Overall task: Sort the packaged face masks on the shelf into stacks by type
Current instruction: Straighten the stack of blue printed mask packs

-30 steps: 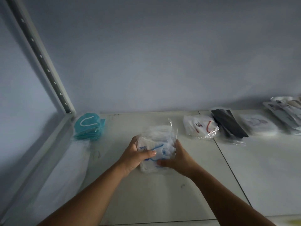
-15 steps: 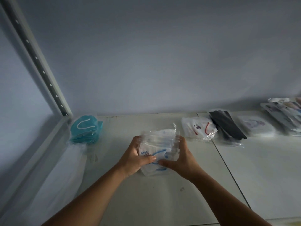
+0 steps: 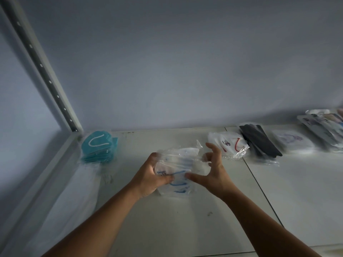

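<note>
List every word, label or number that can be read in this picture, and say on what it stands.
None can be read.
Blue print on the white masks with blue loops, gripped by the left hand: blurred.
Small dark logo on the white masks with red loops: too small.
Faint purple drawing on the white pack: unreadable.

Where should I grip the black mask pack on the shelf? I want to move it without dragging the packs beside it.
Probably by its near end, coming from the front. The black mask pack lies flat and long, running back toward the wall, with the red-strap pack close on its left and a white pack on its right. Its near end juts past both, so fingers could pinch it there.
</note>
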A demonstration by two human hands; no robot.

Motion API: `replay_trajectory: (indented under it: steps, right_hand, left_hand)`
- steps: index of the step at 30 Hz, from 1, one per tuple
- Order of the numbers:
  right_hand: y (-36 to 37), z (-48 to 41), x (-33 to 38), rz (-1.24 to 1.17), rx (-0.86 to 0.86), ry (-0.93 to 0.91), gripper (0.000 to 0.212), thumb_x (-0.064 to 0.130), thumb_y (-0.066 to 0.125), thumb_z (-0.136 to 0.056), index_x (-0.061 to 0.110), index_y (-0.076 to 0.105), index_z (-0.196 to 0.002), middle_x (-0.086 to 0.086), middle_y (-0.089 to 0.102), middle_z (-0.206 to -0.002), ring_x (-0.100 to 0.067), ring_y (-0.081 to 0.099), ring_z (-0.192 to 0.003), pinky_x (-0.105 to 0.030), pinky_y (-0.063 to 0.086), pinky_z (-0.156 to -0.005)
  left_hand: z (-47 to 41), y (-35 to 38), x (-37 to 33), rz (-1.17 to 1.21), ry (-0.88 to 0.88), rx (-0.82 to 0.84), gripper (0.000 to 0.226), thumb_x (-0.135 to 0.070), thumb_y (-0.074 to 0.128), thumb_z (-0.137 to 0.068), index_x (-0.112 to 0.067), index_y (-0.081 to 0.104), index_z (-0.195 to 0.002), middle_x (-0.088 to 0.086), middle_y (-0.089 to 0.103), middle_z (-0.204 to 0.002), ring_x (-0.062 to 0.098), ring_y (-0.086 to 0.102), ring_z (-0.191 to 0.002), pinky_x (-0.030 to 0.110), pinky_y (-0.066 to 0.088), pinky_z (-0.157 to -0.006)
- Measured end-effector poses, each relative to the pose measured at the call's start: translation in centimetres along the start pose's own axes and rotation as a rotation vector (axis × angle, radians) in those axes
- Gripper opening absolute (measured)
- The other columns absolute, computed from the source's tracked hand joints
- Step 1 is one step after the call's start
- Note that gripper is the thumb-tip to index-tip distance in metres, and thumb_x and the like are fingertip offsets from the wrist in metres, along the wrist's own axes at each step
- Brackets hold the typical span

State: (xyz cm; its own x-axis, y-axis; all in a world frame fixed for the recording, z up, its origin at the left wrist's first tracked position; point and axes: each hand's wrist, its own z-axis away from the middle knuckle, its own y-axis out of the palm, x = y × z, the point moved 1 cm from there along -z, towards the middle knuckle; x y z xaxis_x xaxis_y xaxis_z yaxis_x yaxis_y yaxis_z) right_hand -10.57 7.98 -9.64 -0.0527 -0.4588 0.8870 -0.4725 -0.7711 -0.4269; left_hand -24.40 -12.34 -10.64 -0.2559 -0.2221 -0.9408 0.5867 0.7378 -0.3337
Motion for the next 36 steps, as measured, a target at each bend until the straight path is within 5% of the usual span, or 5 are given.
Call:
replay_trajectory:
  steps: [9, 18, 24, 32, 36]
  right_hand:
    - [0.7, 1.1, 0.2, 0.057, -0.036, 0.051, 0.048, 0.040, 0.093, -0.067, 0.026, 0.059, -0.098, 0.007, 0.068, -0.095, -0.005, 0.063, -0.089, -0.023, 0.050, -0.079]
    - [2.8, 2.5, -0.2, 0.035, 0.120, 0.091, 0.057, 0.039, 0.089, -0.067, 0.033, 0.057, -0.114, 0.011, 0.072, -0.105, -0.004, 0.069, -0.095, -0.031, 0.058, -0.085]
    - [3.6, 2.3, 0.3, 0.026, 0.042, 0.042, 0.048, 0.024, 0.085, -0.078, 0.032, 0.059, -0.118, 0.019, 0.073, -0.108, 0.000, 0.070, -0.097, -0.017, 0.054, -0.083]
    - [4.2, 2.0, -0.3, -0.009, 0.096, 0.170, 0.047, 0.018, 0.080, -0.084, 0.026, 0.053, -0.121, 0.014, 0.070, -0.103, 0.014, 0.065, -0.088, -0.007, 0.050, -0.069]
    - [3.9, 1.2, -0.4, -0.138, 0.117, 0.245, 0.048, 0.022, 0.083, -0.082, 0.017, 0.052, -0.119, -0.004, 0.076, -0.101, -0.009, 0.075, -0.085, -0.036, 0.063, -0.078]
  left_hand:
    - [0.7, 0.5, 0.7, 0.063, -0.017, -0.013, 0.074, -0.005, 0.091, -0.063, -0.013, 0.052, -0.125, -0.003, 0.064, -0.112, -0.013, 0.065, -0.093, 0.010, 0.051, -0.086]
    - [1.2, 0.2, 1.6, 0.038, -0.049, 0.007, 0.077, -0.025, 0.097, -0.063, -0.015, 0.058, -0.129, 0.013, 0.070, -0.121, 0.028, 0.070, -0.115, 0.056, 0.054, -0.102]
    - [1.4, 0.3, 0.6, 0.047, -0.030, -0.034, 0.080, -0.038, 0.088, -0.059, -0.018, 0.053, -0.128, 0.004, 0.066, -0.123, 0.015, 0.067, -0.115, 0.030, 0.053, -0.100]
    - [1.3, 0.3, 0.7, -0.045, -0.119, -0.002, 0.064, -0.054, 0.074, -0.059, -0.022, 0.055, -0.111, 0.001, 0.069, -0.102, 0.016, 0.068, -0.094, 0.040, 0.055, -0.090]
    - [0.0, 0.6, -0.2, -0.004, -0.194, -0.046, 0.061, -0.058, 0.074, -0.054, -0.021, 0.061, -0.099, -0.001, 0.071, -0.092, 0.011, 0.066, -0.081, 0.036, 0.055, -0.079]
